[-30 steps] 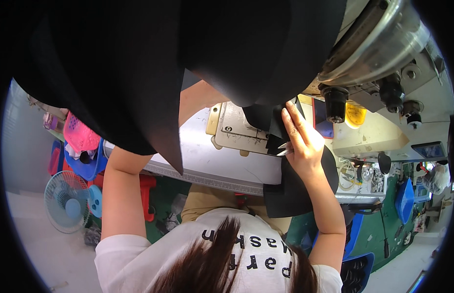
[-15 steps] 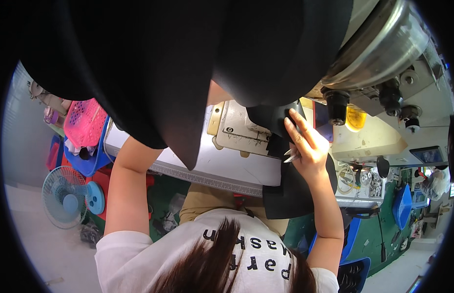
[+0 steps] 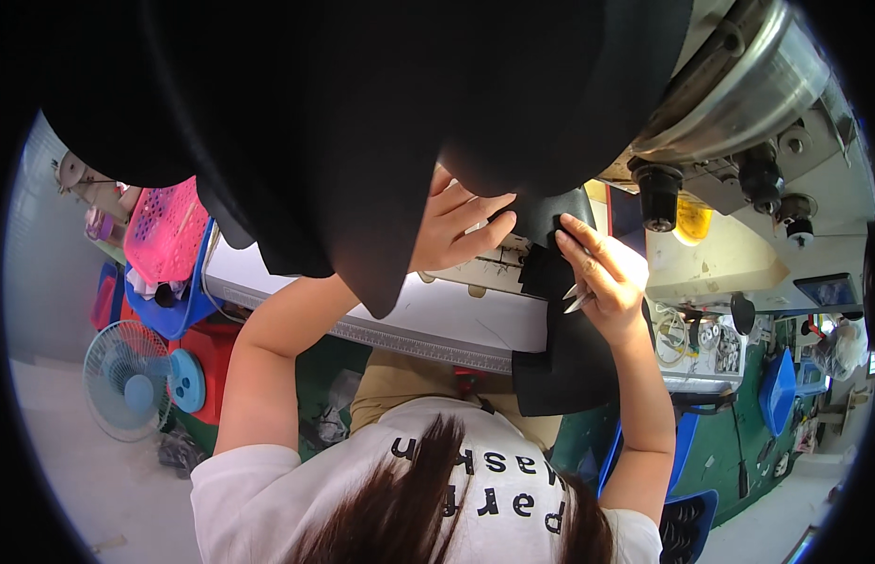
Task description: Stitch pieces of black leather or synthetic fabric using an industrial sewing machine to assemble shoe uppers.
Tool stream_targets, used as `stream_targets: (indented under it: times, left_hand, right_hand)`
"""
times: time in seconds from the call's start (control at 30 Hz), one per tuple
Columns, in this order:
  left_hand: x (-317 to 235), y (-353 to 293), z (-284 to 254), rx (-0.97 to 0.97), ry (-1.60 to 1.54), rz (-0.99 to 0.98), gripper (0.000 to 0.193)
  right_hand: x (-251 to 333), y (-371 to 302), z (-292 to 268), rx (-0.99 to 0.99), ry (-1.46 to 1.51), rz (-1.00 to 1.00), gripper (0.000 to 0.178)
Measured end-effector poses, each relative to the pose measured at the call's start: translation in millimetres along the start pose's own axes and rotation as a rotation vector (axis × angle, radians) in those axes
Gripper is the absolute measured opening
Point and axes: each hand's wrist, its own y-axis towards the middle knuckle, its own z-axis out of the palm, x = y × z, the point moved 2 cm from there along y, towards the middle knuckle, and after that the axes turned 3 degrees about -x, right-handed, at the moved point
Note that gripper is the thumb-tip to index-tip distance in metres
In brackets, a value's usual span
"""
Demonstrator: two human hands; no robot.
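Note:
My left hand (image 3: 461, 226) reaches over the sewing machine's bed (image 3: 498, 273), fingers apart and pointing right, fingertips at the edge of a black piece of material (image 3: 555, 214). Whether they touch it is hard to see. With thumb and fingers, my right hand (image 3: 608, 282) grips this black material. A pair of small metal snips (image 3: 578, 299) sticks out of the same hand, blades pointing left. Below, more black material (image 3: 569, 367) hangs over the table's front edge. Large dark shapes (image 3: 296, 141) across the top hide part of my left hand and much of the machine.
A ruler strip (image 3: 428, 353) runs along the white table's (image 3: 456, 310) front edge. Machine knobs (image 3: 658, 195) and a shiny metal housing (image 3: 766, 85) stand at upper right. To the left are a pink basket (image 3: 165, 230), a blue bin (image 3: 188, 315) and a fan (image 3: 132, 381).
My left hand has come out from behind the dark shape and moved right, toward the black material. My right hand keeps its grip and has shifted slightly right.

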Motion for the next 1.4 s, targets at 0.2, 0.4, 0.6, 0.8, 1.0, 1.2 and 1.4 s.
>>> stream_targets:
  times: [0.2,0.4,0.6,0.8,1.0,1.2,1.4]
  left_hand:
    - [-7.9,7.7,-6.4,-0.002,-0.090,-0.061,0.019]
    - [-8.1,12.5,-3.6,-0.020,-0.025,-0.065,0.019]
    - [-2.3,16.6,5.6,-0.036,0.031,-0.202,0.020]
    - [18.4,12.5,17.7,0.084,-0.070,-0.267,0.026]
    - [24.2,-14.0,28.1,0.199,-0.232,-0.553,0.024]
    - [30.7,-22.4,-12.1,0.156,-0.395,-0.744,0.022]
    - [62.6,-4.5,-3.1,0.125,-0.614,-0.940,0.020]
  right_hand:
    - [-1.9,-2.3,3.6,-0.038,0.000,-0.020,0.050]
    - [-5.9,3.8,2.1,-0.020,-0.009,-0.006,0.053]
    - [-26.8,13.1,5.4,-0.060,0.001,-0.009,0.057]
    - [-35.8,16.4,5.8,0.041,-0.142,0.113,0.059]
    - [-31.5,4.5,-7.7,0.022,0.028,0.243,0.045]
    - [-9.0,-14.7,-29.7,-0.095,-0.020,0.171,0.021]
    - [-30.2,-64.8,2.0,0.235,0.071,0.492,0.013]
